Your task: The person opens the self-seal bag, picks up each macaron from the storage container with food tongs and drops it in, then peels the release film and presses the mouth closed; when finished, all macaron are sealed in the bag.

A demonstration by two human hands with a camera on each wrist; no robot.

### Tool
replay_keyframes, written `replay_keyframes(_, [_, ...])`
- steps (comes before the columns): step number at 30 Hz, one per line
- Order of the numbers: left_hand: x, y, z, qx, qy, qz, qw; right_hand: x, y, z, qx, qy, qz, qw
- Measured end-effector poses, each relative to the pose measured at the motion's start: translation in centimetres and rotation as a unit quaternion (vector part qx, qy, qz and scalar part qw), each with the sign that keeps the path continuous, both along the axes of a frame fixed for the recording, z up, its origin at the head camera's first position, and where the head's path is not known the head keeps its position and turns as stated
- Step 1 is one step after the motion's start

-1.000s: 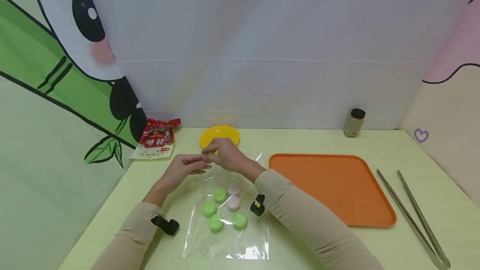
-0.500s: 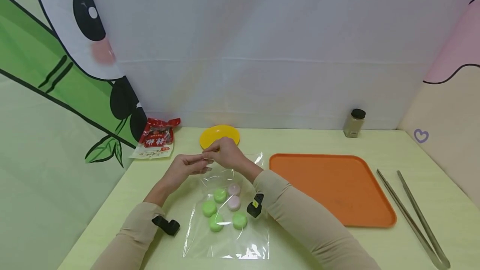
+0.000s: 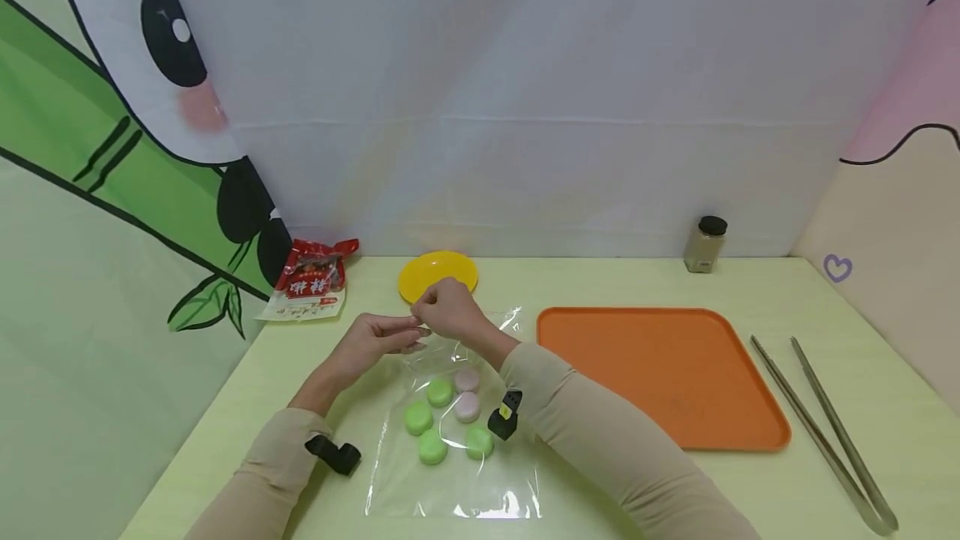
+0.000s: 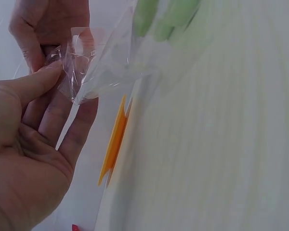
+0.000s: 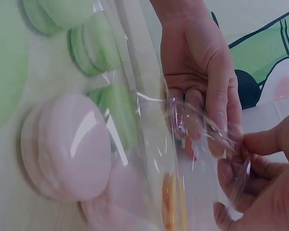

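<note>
A clear plastic bag [image 3: 450, 494] lies flat on the table with several green macarons [image 3: 417, 418] and two pink macarons [image 3: 467, 407] inside. At its far, gathered end, my left hand [image 3: 371, 344] pinches the film between thumb and fingers, as the left wrist view shows the crumpled plastic [image 4: 79, 72] there. Close against those fingertips, my right hand [image 3: 453, 315] pinches the same bunched edge. Seen from the right wrist, a pink macaron [image 5: 72, 144] is nearest and the twisted film runs into my right fingers [image 5: 260, 144].
Behind my hands sits a yellow plate [image 3: 431, 269], with a red and white food packet [image 3: 309, 282] to its left. To the right lie an orange tray [image 3: 660, 382] and metal tongs [image 3: 832, 440]. A black-capped jar [image 3: 706, 245] stands at the back right.
The fingers of my right hand have drawn in and turned slightly at the bag's edge, the wrist rolling a little. My left hand stays nearly in place; the macarons have not moved.
</note>
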State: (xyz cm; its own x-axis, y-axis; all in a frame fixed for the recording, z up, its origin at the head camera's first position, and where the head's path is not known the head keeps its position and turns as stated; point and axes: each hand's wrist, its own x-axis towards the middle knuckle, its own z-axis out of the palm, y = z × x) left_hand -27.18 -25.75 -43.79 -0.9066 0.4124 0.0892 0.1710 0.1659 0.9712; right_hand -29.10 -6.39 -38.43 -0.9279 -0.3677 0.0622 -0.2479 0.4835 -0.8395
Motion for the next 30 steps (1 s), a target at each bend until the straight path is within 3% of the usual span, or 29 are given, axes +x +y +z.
replay_keyframes(5, [-0.5, 0.3, 0.1, 0.0, 0.014, -0.01, 0.9999, 0.0, -0.1, 0.6, -0.007, -0.013, -0.059, 0.9982])
replay_keyframes(8, [-0.6, 0.4, 0.3, -0.013, 0.016, -0.016, 0.9997, -0.7, 0.4, 0.7, -0.043, -0.014, -0.106, 0.9934])
replay_keyframes(11, [-0.7, 0.4, 0.5, -0.021, 0.012, -0.003, 0.9997, -1.8, 1.5, 0.8, -0.103, -0.027, -0.14, 0.9844])
replay_keyframes(13, [-0.8, 0.2, 0.5, -0.021, 0.009, 0.014, 0.9996, -2.3, 2.7, 1.2, -0.165, -0.063, -0.14, 0.9742])
replay_keyframes(16, [-1.0, -0.1, 0.4, -0.011, 0.003, 0.03, 0.9995, -2.9, 4.9, 1.8, -0.263, -0.128, -0.122, 0.9484])
replay_keyframes(20, [-1.1, -0.7, -0.1, -0.006, 0.001, 0.041, 0.9991, -3.0, 8.6, 2.0, -0.341, -0.173, -0.092, 0.9193])
replay_keyframes(24, [-0.9, -1.3, -0.4, -0.009, -0.006, 0.053, 0.9985, -2.1, 12.6, 1.2, -0.377, -0.164, -0.066, 0.9092])
replay_keyframes(30, [-0.8, -1.2, -0.4, -0.02, -0.003, 0.061, 0.9979, -0.1, 19.5, -1.0, -0.393, -0.137, -0.054, 0.9078])
